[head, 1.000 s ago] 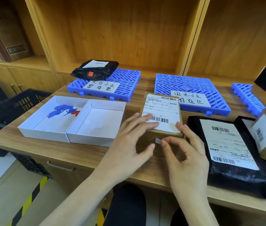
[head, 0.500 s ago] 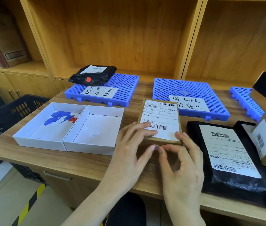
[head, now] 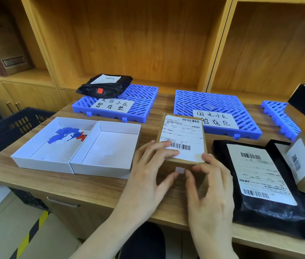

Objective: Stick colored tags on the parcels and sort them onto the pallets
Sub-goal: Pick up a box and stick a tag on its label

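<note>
Cardboard parcel (head: pixel 182 139), both hands touching

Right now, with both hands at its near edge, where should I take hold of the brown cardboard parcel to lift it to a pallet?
Probably grip the cardboard parcel by its two long side edges, coming from the near end. It lies flat, a narrow box; the left hand and right hand already flank it. The black bag parcel crowds its right side, so keep fingers shallow there.

Wooden desk (head: pixel 77 186) with drawer handle (head: pixel 63 201) on its front. Black plastic crate (head: pixel 11 126) at 9 o'clock, beside the desk. Wooden shelving (head: pixel 148 43) at 12. Yellow-black floor tape (head: pixel 30 234) at 7. Brown box with barcode (head: pixel 8 53) on shelf at 10.
</note>
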`<state>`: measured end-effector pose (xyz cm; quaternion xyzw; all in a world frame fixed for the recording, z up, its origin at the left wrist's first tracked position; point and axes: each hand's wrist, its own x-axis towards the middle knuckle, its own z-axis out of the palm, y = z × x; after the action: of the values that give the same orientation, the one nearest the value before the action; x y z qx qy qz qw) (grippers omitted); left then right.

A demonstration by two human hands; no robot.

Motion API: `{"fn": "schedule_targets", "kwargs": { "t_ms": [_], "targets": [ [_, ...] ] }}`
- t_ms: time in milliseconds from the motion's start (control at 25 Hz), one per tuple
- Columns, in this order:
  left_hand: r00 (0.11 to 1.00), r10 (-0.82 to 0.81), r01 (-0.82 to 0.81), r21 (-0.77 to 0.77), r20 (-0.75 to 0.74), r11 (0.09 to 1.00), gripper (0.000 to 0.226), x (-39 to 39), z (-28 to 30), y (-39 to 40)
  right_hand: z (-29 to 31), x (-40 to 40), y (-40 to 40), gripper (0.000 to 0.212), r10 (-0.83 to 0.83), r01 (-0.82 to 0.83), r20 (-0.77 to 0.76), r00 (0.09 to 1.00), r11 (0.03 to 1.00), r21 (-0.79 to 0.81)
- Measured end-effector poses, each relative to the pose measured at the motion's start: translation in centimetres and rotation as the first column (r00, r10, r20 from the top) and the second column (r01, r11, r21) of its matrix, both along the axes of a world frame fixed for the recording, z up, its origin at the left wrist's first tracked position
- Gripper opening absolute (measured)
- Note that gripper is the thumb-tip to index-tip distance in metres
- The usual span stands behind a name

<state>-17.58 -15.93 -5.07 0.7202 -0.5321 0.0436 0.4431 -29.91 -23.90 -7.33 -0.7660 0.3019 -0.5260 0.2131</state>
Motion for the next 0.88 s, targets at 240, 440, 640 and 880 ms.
{"fn": "schedule_targets", "kwargs": {
  "t_ms": [240,440,640,880],
  "targets": [
    [1.000,-0.007,0.007,-0.009,-0.029,1.000,0.047,-0.2,0.1,0.3,0.9,-0.2,-0.1,0.037,-0.022,0.021,-0.005,1.000,1.000,-0.023],
    [0.999,-0.003,0.003,-0.004,-0.047,1.000,0.038,-0.2,0.4,0.4,1.0,-0.8,-0.1,0.038,0.018,-0.018,-0.004,1.000,1.000,0.008],
    [0.910,-0.018,0.000,-0.041,-0.415,0.999,0.045,-0.5,1.7,0.1,3.4,-1.0,-1.2,0.045,0.101,-0.115,0.053,0.993,0.878,0.465],
    [0.604,0.031,-0.116,-0.050,-0.796,0.992,0.036,1.4,1.8,-1.3,5.6,-0.7,-2.4,0.036,0.207,-0.150,-0.021,0.978,0.769,0.621]
  ]
}}
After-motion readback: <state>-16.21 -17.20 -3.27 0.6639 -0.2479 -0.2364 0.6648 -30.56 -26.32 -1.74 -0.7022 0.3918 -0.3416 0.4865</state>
